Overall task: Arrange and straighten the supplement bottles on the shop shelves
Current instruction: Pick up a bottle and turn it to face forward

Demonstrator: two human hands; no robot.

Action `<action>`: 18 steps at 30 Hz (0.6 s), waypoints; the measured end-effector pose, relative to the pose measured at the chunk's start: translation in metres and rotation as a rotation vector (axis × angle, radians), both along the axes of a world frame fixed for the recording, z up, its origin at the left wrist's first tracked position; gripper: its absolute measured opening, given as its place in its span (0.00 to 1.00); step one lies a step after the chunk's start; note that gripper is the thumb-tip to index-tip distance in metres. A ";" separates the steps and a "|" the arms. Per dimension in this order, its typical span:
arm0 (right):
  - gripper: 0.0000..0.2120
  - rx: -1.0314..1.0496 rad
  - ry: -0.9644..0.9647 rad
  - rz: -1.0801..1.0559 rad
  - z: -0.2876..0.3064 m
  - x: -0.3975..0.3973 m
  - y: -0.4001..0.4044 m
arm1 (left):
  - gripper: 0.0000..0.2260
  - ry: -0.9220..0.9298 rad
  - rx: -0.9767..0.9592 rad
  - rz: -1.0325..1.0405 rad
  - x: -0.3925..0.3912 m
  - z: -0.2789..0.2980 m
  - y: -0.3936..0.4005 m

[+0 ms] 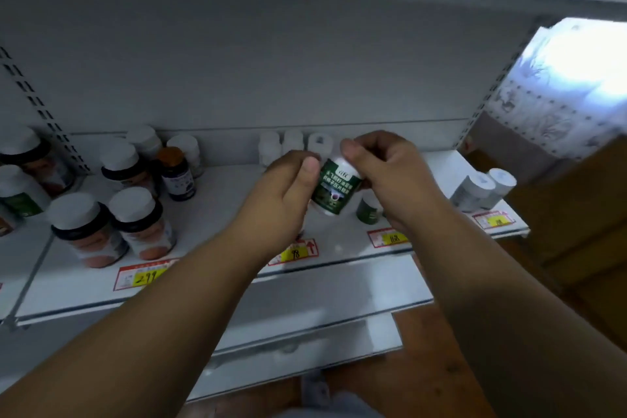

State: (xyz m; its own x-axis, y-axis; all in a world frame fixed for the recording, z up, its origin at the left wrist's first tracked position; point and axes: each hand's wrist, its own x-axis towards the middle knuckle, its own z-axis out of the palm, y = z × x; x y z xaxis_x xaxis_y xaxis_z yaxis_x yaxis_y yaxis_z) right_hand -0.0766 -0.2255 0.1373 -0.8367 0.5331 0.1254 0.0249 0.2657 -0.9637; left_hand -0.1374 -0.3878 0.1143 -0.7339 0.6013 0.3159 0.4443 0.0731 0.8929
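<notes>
Two bare forearms reach up from the bottom of the view, the nearest things to the camera, and meet at the centre over a white metal shop shelf [217, 200]. The left hand [285, 193] and the right hand [383, 173] together hold a small white plastic supplement bottle with a dark green label [336, 188], lifted above the shelf and tilted, its top leaning toward one o'clock. The left fingers curl around the bottle's left side with the thumb pressed along it; the right thumb and fingers pinch its upper end, where the cap seems to be, though the hand hides it.

Just below the right hand, at about four o'clock from the held bottle, a second small green-labelled bottle [368, 209] stands on the shelf. Behind the hands, at twelve o'clock, a row of small white bottles [281, 146] lines the back panel. At nine o'clock stands a group of larger white-capped bottles with dark and orange labels [112, 224], and among them a dark bottle with an orange cap [176, 173]. At three o'clock, near the shelf's right end, two white bottles with pale labels [481, 188] sit touching each other.

Red-and-yellow price tags [146, 276] sit along the shelf's front edge. Lower white shelves [322, 309] step out below, over a brown floor [424, 366].
</notes>
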 end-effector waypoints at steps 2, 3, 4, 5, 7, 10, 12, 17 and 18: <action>0.22 0.027 -0.010 -0.035 0.004 0.022 0.007 | 0.20 -0.016 -0.025 -0.051 0.014 -0.001 0.007; 0.22 0.039 -0.006 -0.047 0.007 0.031 0.012 | 0.20 -0.013 -0.036 -0.070 0.019 0.000 0.011; 0.21 0.057 -0.012 -0.062 0.009 0.039 0.018 | 0.20 -0.004 -0.049 -0.089 0.023 0.001 0.016; 0.19 0.078 -0.021 -0.076 0.012 0.045 0.024 | 0.20 0.003 -0.058 -0.109 0.027 0.003 0.022; 0.14 0.103 -0.024 -0.092 0.014 0.055 0.038 | 0.19 0.012 -0.058 -0.130 0.033 0.006 0.033; 0.11 0.136 -0.044 -0.110 0.013 0.064 0.066 | 0.16 0.033 -0.074 -0.107 0.041 0.003 0.054; 0.12 0.215 -0.079 -0.116 0.009 0.069 0.089 | 0.14 0.056 -0.065 -0.060 0.047 -0.004 0.074; 0.21 0.406 -0.234 -0.093 -0.013 0.069 0.152 | 0.15 0.062 -0.080 0.085 0.065 -0.028 0.136; 0.21 0.435 -0.257 -0.085 -0.020 0.066 0.161 | 0.13 0.050 -0.072 0.126 0.069 -0.034 0.145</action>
State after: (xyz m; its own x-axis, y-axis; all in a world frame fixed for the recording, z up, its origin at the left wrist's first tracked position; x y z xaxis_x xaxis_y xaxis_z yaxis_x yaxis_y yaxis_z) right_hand -0.0105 -0.0645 0.1175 -0.8257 0.5447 0.1465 0.2858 0.6279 -0.7239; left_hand -0.0681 -0.2433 0.0800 -0.7892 0.5282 0.3133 0.4716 0.1945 0.8601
